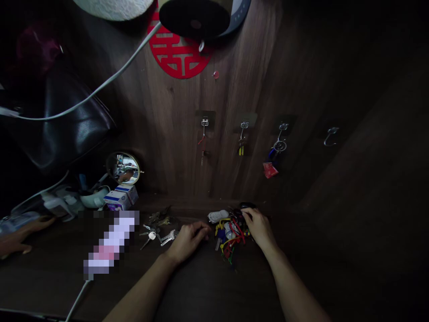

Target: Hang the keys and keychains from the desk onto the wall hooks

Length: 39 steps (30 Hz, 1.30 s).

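My left hand (191, 239) rests on the dark tabletop with its fingers curled closed; whether anything is inside them is hidden. To its left lies a loose group of metal keys (152, 235). On its other side is a heap of keys with colourful cords (231, 235), in red, yellow, green and blue, with a whitish key fob (218, 217) at its upper left. My right hand (259, 226) reaches into the heap's right side, thumb and fingers pinched together at a dark item (247, 206) too dim to name.
Four wall hooks hold, from left, a red-corded item (203, 150), a yellow-and-black item (241, 149) and a keyring with red tag (270, 170); the right hook (330, 137) is bare. Another person's hand (25, 235) is near bottles (56, 205). A round mirror (123, 168) stands above small boxes (120, 197).
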{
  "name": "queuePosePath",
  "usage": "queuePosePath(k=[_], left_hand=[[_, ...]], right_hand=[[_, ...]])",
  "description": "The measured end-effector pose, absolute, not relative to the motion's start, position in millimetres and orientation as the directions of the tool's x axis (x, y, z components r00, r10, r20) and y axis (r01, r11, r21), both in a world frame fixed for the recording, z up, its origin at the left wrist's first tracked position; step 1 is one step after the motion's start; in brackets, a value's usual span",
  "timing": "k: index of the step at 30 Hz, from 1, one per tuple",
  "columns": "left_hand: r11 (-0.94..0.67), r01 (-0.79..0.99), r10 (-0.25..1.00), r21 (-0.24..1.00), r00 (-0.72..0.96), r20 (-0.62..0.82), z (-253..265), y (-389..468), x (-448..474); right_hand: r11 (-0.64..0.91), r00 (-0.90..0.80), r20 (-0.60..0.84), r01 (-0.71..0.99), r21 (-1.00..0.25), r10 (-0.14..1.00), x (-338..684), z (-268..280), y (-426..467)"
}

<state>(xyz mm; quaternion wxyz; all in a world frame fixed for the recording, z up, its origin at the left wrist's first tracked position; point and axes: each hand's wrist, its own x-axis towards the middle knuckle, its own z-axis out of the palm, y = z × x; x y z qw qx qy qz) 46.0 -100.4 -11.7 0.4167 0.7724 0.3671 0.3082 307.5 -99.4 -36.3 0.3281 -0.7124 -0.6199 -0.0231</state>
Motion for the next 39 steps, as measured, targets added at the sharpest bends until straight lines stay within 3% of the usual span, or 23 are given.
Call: queuePosePath(k=[4, 8, 11, 16, 21, 31, 39], left_hand=[[-0.380, 0.304, 0.824, 0.874, 0.540, 0.170, -12, -101, 46], [-0.387, 0.305, 0.825, 0.870, 0.535, 0.179, -14, -100, 47], [-0.407, 0.304, 0.830, 0.862, 0.517, 0.210, -14, -100, 48], [-0.493, 0.283, 0.838, 0.823, 0.408, 0.361, -12, -100, 48], [-0.590, 0.213, 0.779, 0.779, 0.401, 0.481, -7, -106, 53], [-0.570, 0.164, 0.791, 0.805, 0.374, 0.484, -15, -103, 63], [-0.427, 0.029, 0.870, 0.904, 0.285, 0.401, -12, -102, 62]], right_hand=[[0.108, 0.320, 0.498, 0.747, -0.656, 0.806, 304, -31, -100], [0.186, 0.409, 0.406, 0.478, -0.858, 0.817, 290, -20, -103], [0.237, 0.415, 0.352, 0.304, -0.923, 0.839, 278, -10, -106], [0.334, 0.370, 0.363, 0.143, -0.932, 0.855, 260, 1, -111], [0.263, 0.245, 0.264, 0.040, -0.964, 0.933, 237, 3, -114], [0.278, 0.120, 0.268, -0.077, -0.957, 0.956, 209, 1, -117], [0.365, 0.045, 0.366, 0.036, -0.930, 0.929, 210, 3, -119]])
